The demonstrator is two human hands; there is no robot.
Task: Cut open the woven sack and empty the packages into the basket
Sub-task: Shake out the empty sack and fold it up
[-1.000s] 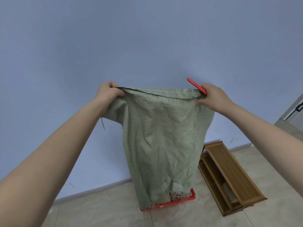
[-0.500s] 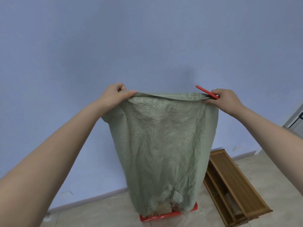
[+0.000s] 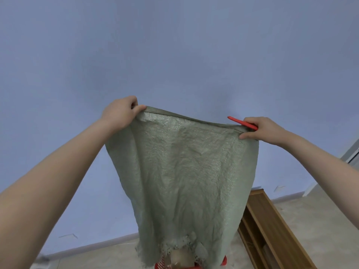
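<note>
2 hands [image 3: 121,111] gripping upturned sack [image 3: 186,175], over basket [image 3: 224,261]

Both arms raised, extended forward. Left hand [image 3: 120,111] fist-clenched on sack [image 3: 186,171] corner; right hand [image 3: 266,131] pinching opposite corner (also gripping red cutter [image 3: 241,122]), thumb underneath.

Filling most of the view: a plain blue wall [image 3: 174,55], with a pale baseboard [image 3: 93,247] running along its foot. Lying below, a light marbled floor [image 3: 320,220]. Resting on that floor at the lower right, close to the wall: a long wooden frame [image 3: 272,230], angled away and showing open compartments, possibly a shelf unit lying on its side. Showing at the far right edge: a white door frame [image 3: 352,154].
</note>
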